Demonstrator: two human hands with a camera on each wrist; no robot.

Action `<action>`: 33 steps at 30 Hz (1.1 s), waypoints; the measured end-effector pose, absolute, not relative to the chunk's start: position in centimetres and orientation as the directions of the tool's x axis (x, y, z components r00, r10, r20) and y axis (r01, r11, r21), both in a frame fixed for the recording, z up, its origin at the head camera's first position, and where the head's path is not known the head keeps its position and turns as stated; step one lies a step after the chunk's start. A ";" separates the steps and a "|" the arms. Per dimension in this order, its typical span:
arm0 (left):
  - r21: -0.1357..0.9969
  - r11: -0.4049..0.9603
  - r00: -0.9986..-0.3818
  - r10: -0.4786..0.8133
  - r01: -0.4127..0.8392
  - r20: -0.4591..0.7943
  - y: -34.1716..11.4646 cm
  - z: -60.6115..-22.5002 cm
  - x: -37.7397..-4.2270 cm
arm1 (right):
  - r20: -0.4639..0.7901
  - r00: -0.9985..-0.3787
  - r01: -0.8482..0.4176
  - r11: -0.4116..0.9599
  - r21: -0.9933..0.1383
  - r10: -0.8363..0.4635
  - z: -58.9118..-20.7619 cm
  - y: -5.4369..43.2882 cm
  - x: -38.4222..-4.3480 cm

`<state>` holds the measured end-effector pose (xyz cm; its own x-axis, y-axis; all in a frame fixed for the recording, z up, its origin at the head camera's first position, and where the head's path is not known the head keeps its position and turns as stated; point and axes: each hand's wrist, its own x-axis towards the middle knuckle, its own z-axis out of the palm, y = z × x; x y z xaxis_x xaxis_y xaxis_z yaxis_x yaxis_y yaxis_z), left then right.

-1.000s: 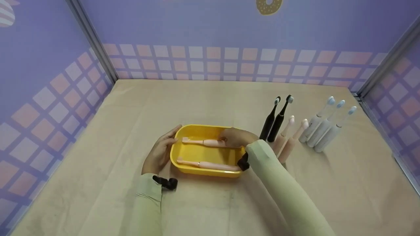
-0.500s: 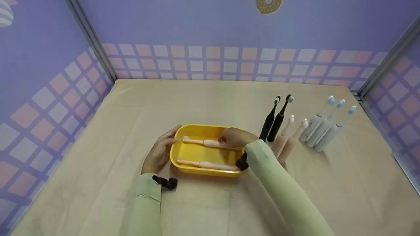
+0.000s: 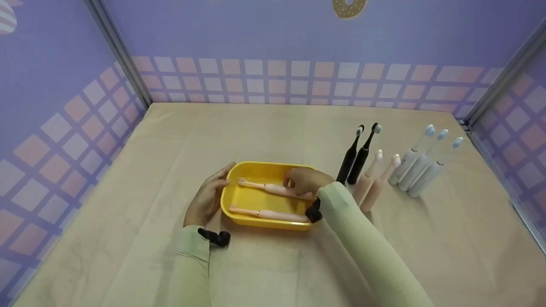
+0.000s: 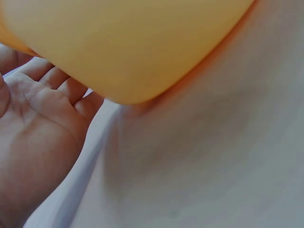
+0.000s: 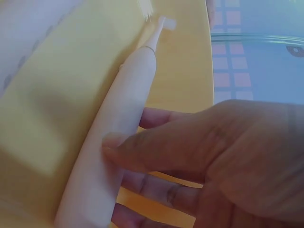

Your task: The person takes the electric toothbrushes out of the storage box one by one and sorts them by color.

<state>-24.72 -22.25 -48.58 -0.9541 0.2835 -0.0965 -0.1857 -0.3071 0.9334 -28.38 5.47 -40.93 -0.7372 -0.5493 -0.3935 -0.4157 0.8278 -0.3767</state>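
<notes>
A yellow plastic tray (image 3: 266, 171) sits in front of me with two pink electric toothbrushes lying lengthwise in it. My left hand (image 3: 207, 198) holds its left end, thumb at the rim and fingers along the outside wall. Inside, my right hand (image 3: 308, 180) pinches the handle of the farther pink electric toothbrush (image 3: 277, 189), whose head points left. The right wrist view shows the thumb on top of that handle (image 5: 126, 95) and fingers against its side. Along the near wall lies the other pink toothbrush (image 3: 279, 216), its handle end partly behind a black wrist camera.
To the right of the tray stand two black electric toothbrushes (image 3: 359, 166), two pink ones (image 3: 375, 192) nearer me, and three white ones (image 3: 422, 172) farther right. Tiled-pattern walls (image 3: 298, 81) enclose the beige table (image 3: 239, 132) at the back and sides.
The handle of the farther pink toothbrush has swung slightly towards me, so the brush lies at more of a slant. My right hand shifted slightly with it. The left hand and tray stayed put.
</notes>
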 end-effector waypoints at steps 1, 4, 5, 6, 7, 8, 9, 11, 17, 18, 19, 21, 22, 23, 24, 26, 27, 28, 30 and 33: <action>0.933 -0.308 -0.956 0.278 -0.186 -0.099 -22.2 -48.6 -24.7 | -0.394 -0.733 -0.425 0.826 -0.371 -0.554 -40.9 5.5 -28.4; 0.933 -0.308 -0.959 0.264 -0.185 -0.103 -22.2 -48.6 -24.7 | -0.405 -0.725 -0.442 0.827 -0.347 -0.558 -41.1 5.4 -28.5; 0.933 -0.309 -0.959 0.264 -0.184 -0.102 -22.2 -48.6 -24.8 | -0.406 -0.722 -0.450 0.827 -0.338 -0.559 -41.1 5.4 -28.5; 0.934 -0.308 -0.960 0.262 -0.181 -0.100 -22.2 -48.6 -24.8 | -0.409 -0.722 -0.454 0.828 -0.329 -0.558 -41.2 5.4 -28.5; 0.934 -0.309 -0.960 0.264 -0.178 -0.095 -22.2 -48.6 -24.8 | -0.414 -0.721 -0.454 0.830 -0.323 -0.555 -41.2 5.4 -28.6; 0.934 -0.310 -0.960 0.266 -0.175 -0.092 -22.2 -48.6 -24.7 | -0.419 -0.721 -0.452 0.832 -0.320 -0.553 -41.2 5.4 -28.6; 0.934 -0.311 -0.959 0.268 -0.173 -0.089 -22.2 -48.6 -24.7 | -0.424 -0.720 -0.450 0.835 -0.318 -0.550 -41.2 5.4 -28.6; 0.933 -0.315 -0.958 0.275 -0.173 -0.085 -22.2 -48.6 -24.7 | -0.435 -0.720 -0.438 0.840 -0.319 -0.541 -41.2 5.5 -28.5; 0.928 -0.317 -0.954 0.280 -0.196 -0.106 -22.2 -48.5 -24.6 | -0.484 -0.716 -0.354 0.859 -0.370 -0.503 -40.9 5.8 -28.3; 0.927 -0.320 -0.954 0.279 -0.198 -0.108 -22.2 -48.5 -24.6 | -0.485 -0.715 -0.348 0.859 -0.376 -0.503 -40.9 5.8 -28.2; 0.927 -0.319 -0.955 0.278 -0.196 -0.106 -22.2 -48.5 -24.6 | -0.486 -0.716 -0.344 0.858 -0.380 -0.502 -40.9 5.8 -28.2; 0.927 -0.324 -0.954 0.282 -0.191 -0.098 -22.2 -48.5 -24.6 | -0.484 -0.717 -0.344 0.858 -0.381 -0.503 -40.8 5.8 -28.2; 0.926 -0.325 -0.955 0.278 -0.191 -0.100 -22.2 -48.5 -24.6 | -0.482 -0.717 -0.346 0.857 -0.381 -0.504 -40.8 5.8 -28.2; 0.926 -0.326 -0.956 0.276 -0.190 -0.099 -22.2 -48.5 -24.6 | -0.480 -0.716 -0.353 0.856 -0.378 -0.507 -40.8 5.8 -28.2; 0.927 -0.327 -0.956 0.277 -0.186 -0.095 -22.2 -48.5 -24.6 | -0.478 -0.715 -0.358 0.855 -0.376 -0.510 -40.9 5.8 -28.2; 0.925 -0.330 -0.957 0.276 -0.186 -0.094 -22.2 -48.5 -24.6 | -0.473 -0.713 -0.373 0.852 -0.368 -0.517 -40.9 5.7 -28.2; 0.926 -0.328 -0.958 0.270 -0.187 -0.098 -22.2 -48.6 -24.6 | -0.470 -0.712 -0.383 0.849 -0.364 -0.522 -40.8 5.7 -28.2; 0.926 -0.328 -0.958 0.268 -0.188 -0.099 -22.2 -48.6 -24.6 | -0.468 -0.710 -0.390 0.847 -0.360 -0.526 -40.8 5.7 -28.2; 0.928 -0.323 -0.959 0.265 -0.186 -0.100 -22.2 -48.6 -24.6 | -0.460 -0.708 -0.413 0.843 -0.346 -0.536 -40.8 5.6 -28.2; 0.931 -0.316 -0.960 0.263 -0.183 -0.099 -22.2 -48.6 -24.7 | -0.447 -0.705 -0.446 0.834 -0.326 -0.551 -40.8 5.5 -28.3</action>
<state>-24.69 -22.20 -48.62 -0.9598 0.2627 -0.0994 -0.1830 -0.3161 0.9309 -28.25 5.51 -40.80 -0.7046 -0.5513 -0.4468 -0.4458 0.8337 -0.3257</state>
